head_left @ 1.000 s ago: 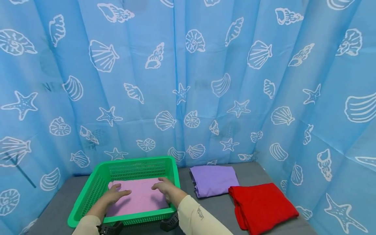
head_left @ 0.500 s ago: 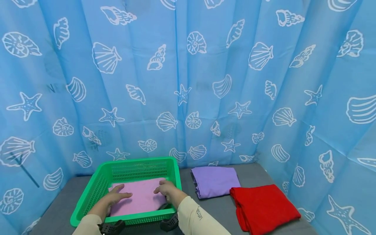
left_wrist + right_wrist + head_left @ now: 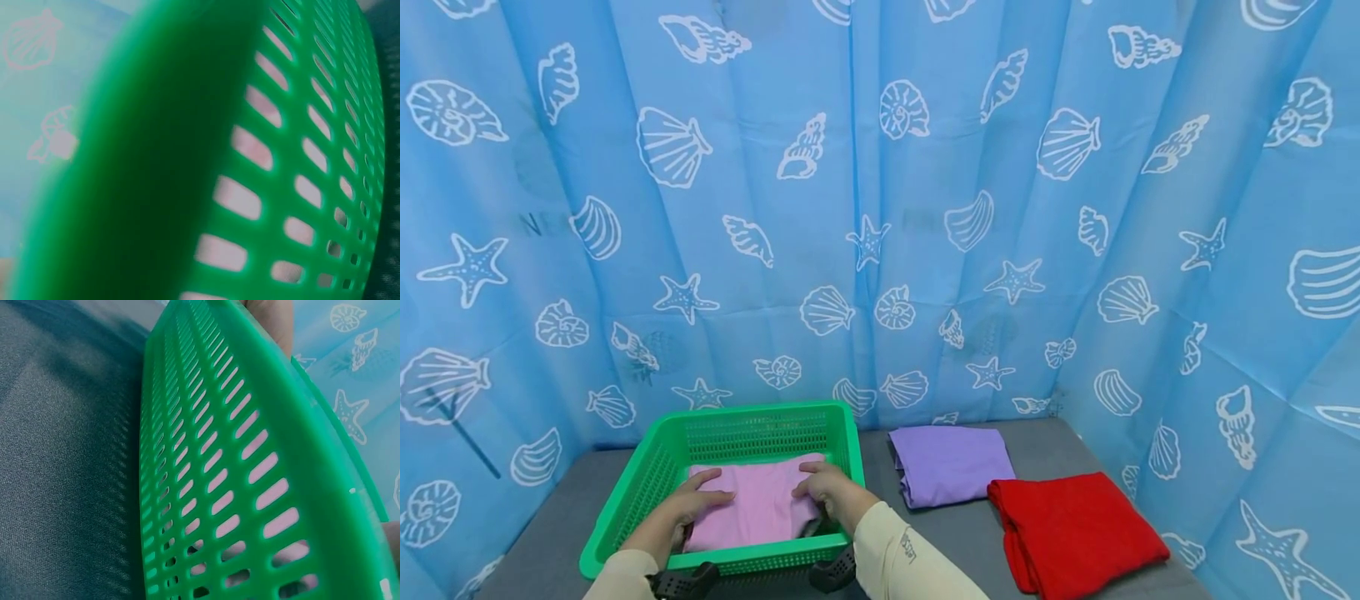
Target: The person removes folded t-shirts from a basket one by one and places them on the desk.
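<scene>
A folded pink cloth point(image 3: 752, 504) lies in the green plastic basket point(image 3: 760, 553), bunched and slightly raised along its middle. My left hand point(image 3: 692, 504) grips its left side, thumb on top and the other fingertips hidden at the edge. On the opposite side my right hand point(image 3: 833, 493) holds the cloth the same way. Something dark shows under the cloth's lower right corner. In the left wrist view the basket rim point(image 3: 162, 162) fills much of the picture, with pink cloth behind the slots. The right wrist view shows the slotted front wall point(image 3: 206, 450) from outside.
A folded purple cloth point(image 3: 955, 467) lies on the grey tabletop point(image 3: 1037, 446) right of the basket. Nearer to me on the right is a folded red cloth point(image 3: 1078, 533), its corner meeting the purple one. A blue shell-print curtain point(image 3: 917, 250) hangs behind and along the sides.
Both hands have closed in on the pink cloth's sides. The cloth is now narrower and wrinkled, its left edge shifted right. The head view has shifted slightly.
</scene>
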